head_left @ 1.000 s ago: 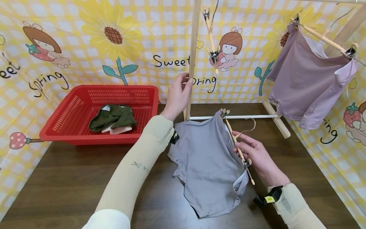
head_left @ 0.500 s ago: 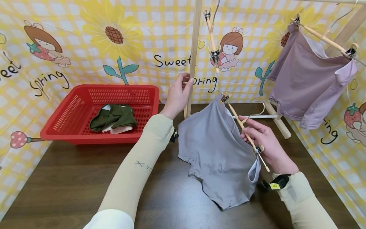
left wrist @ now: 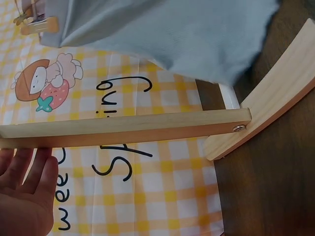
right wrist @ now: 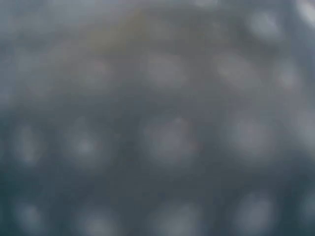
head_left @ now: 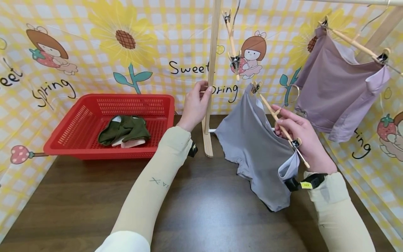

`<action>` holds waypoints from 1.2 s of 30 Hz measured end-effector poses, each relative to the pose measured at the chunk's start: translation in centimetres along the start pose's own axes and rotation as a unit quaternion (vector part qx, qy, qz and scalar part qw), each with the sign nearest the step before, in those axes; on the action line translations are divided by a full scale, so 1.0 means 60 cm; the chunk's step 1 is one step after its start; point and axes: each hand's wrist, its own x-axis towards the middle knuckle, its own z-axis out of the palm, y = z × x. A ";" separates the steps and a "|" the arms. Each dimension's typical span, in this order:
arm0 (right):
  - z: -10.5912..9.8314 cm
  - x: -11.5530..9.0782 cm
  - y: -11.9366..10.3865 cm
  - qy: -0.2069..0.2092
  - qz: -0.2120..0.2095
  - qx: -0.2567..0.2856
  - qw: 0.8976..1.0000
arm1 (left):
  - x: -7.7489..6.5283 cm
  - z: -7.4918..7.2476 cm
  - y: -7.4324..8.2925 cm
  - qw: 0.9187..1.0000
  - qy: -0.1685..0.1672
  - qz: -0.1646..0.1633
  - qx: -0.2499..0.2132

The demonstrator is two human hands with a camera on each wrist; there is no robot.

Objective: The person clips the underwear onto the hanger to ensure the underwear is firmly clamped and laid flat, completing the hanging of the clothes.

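My right hand (head_left: 299, 134) pinches the middle of a wooden clip hanger (head_left: 284, 131) with a metal hook. Clipped at both ends of it, a pair of grey shorts (head_left: 261, 150) hangs tilted over the table. In the right wrist view only blurred grey (right wrist: 167, 137) fills the frame, so that hand's fingers are hidden there. My left hand (head_left: 196, 105) holds the upright wooden post (head_left: 212, 59) of a clothes rack. In the left wrist view its fingers (left wrist: 47, 177) reach behind the post, and the grey shorts (left wrist: 172, 39) show beyond.
Mauve shorts (head_left: 340, 80) hang from another clip hanger at the right. A bare clip hanger (head_left: 233, 45) hangs beside the post. At the left, a red basket (head_left: 69, 126) holds a dark green garment (head_left: 126, 129). A patterned cloth (head_left: 170, 42) stands behind the table (head_left: 189, 210).
My right hand has lifted the hanger with the grey shorts up and to the right, off the table toward the rack. My left hand has stayed at the post.
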 end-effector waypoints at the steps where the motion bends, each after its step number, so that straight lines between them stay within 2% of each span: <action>1: 0.001 0.004 -0.006 -0.001 0.000 0.009 1.000 | 0.000 -0.001 0.000 1.000 0.001 0.001 0.000; 4: 0.002 0.014 -0.024 -0.006 -0.003 0.044 0.999 | 0.000 -0.002 -0.001 1.000 0.002 0.000 0.001; 9: 0.002 0.029 -0.057 -0.012 -0.020 0.072 0.997 | 0.000 -0.004 0.001 1.000 0.001 -0.004 0.003; 19: -0.007 0.072 -0.139 0.012 -0.047 0.163 0.985 | 0.005 -0.006 0.002 1.000 0.004 -0.001 0.003; 26: -0.028 0.105 -0.200 0.039 -0.069 0.150 0.986 | 0.002 -0.005 0.006 1.000 -0.004 -0.008 0.000; 33: -0.045 0.132 -0.244 0.032 -0.088 0.132 0.987 | -0.002 -0.004 0.004 1.000 -0.008 -0.009 -0.004; 36: -0.049 0.144 -0.255 0.036 -0.082 0.121 0.989 | -0.003 -0.004 0.004 1.000 -0.006 -0.009 -0.005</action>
